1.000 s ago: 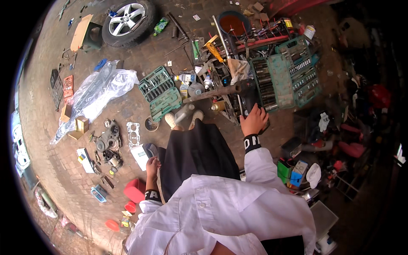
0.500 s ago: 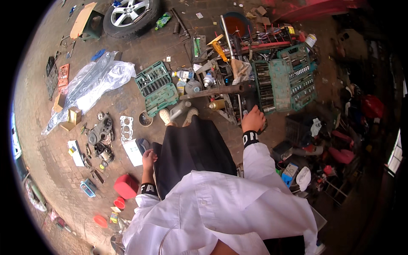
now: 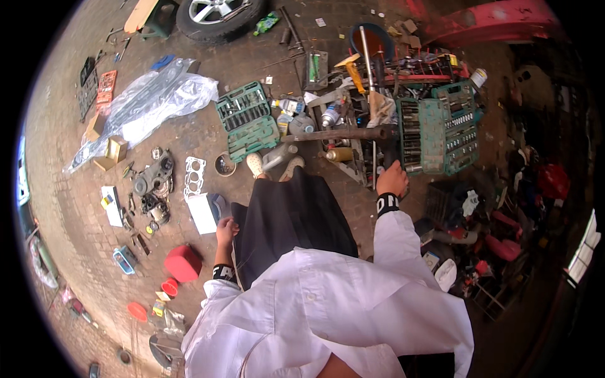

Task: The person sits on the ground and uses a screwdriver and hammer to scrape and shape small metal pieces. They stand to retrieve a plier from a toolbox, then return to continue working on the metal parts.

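Right hand (image 3: 392, 181) – fingers curled at the near end of a dark tool (image 3: 389, 148); can't tell if they close right round it. Tool lies just beyond the knuckles, its far part by the open end of a rusty pipe (image 3: 337, 135). Left hand (image 3: 227, 232) hangs by the dark skirt (image 3: 293, 220), fingers bent in; can't tell if anything's in them.

Containers: large green case (image 3: 433, 135), open, just beyond and right of the tool – long dark sockets in the left half, small shiny sockets in rows in the right. Smaller green case (image 3: 252, 138), open, left of the pipe, dark sockets in its far half. Round tin (image 3: 218, 165) near the left shoe (image 3: 255, 164), small bits inside, too small to name. Dark basin (image 3: 353, 39) at the far side, brown liquid in it.

Tool's near end hidden by the hand. Tyre (image 3: 217, 31) cut off at the top edge. Right-hand clutter dim, mostly hard to make out.
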Motion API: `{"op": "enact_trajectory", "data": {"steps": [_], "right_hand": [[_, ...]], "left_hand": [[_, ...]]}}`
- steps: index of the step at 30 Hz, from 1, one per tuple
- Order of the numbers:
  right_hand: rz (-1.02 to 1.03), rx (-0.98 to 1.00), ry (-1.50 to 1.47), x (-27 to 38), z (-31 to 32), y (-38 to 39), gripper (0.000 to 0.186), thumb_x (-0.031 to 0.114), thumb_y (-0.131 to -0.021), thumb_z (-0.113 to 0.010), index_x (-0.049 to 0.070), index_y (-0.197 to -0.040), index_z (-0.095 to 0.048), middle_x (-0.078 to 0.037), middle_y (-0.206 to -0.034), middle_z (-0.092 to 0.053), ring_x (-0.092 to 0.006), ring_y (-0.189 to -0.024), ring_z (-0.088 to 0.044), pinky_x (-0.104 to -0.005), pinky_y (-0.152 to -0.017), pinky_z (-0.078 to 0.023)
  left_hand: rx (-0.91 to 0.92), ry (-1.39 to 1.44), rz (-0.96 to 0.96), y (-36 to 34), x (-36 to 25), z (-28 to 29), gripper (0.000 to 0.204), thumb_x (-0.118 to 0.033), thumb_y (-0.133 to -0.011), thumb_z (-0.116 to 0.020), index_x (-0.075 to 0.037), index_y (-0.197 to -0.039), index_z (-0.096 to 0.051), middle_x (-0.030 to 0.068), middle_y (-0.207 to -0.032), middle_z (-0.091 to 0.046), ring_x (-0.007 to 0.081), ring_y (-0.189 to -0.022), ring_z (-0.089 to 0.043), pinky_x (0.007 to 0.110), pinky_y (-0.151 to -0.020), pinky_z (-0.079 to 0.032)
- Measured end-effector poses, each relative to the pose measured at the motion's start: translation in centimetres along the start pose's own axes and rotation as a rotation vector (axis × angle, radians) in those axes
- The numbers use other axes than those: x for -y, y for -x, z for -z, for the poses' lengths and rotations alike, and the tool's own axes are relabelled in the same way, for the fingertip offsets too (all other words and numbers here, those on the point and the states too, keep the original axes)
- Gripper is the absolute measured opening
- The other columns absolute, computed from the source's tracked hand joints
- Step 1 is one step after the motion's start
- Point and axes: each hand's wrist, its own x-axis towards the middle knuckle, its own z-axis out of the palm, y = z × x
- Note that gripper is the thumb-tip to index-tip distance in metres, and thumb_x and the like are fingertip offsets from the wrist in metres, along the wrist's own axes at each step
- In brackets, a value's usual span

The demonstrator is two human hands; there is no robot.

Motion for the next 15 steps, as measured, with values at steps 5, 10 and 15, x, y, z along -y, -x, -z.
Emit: {"op": "enact_trajectory", "data": {"steps": [5, 10, 15], "right_hand": [[0.012, 0.076, 0.071, -0.1, 0.2, 0.0, 0.042, 0.025, -0.083, -0.067, 0.003, -0.112, -0.046, -0.014, -0.105, -0.062, -0.0338, -0.104, -0.055, -0.0478, -0.089, -0.039], [0.008, 0.074, 0.093, -0.1, 0.3, -0.2, 0.043, 0.025, -0.084, -0.065, 0.002, -0.116, -0.047, -0.016, -0.107, -0.062, -0.0337, -0.104, -0.055, -0.0460, -0.092, -0.039], [0.000, 0.073, 0.112, -0.2, 0.4, -0.3, 0.044, 0.026, -0.084, -0.065, 0.002, -0.116, -0.047, -0.016, -0.108, -0.062, -0.0338, -0.104, -0.055, -0.0452, -0.091, -0.040]], "left_hand": [[-0.035, 0.060, -0.014, 0.8, -1.0, -0.6, 0.023, -0.014, -0.089, -0.053, -0.002, -0.108, -0.059, 0.0060, -0.074, -0.063, 0.0129, -0.061, -0.059, 0.024, -0.054, -0.047], [-0.029, 0.088, -0.009, 0.9, -0.4, -0.7, 0.021, -0.014, -0.090, -0.052, -0.003, -0.107, -0.058, 0.0049, -0.075, -0.062, 0.0122, -0.062, -0.059, 0.023, -0.056, -0.047], [-0.046, 0.132, 0.006, 1.4, -0.2, -1.2, 0.019, -0.014, -0.089, -0.056, -0.001, -0.102, -0.059, 0.0068, -0.072, -0.061, 0.0128, -0.058, -0.057, 0.024, -0.050, -0.046]]}}
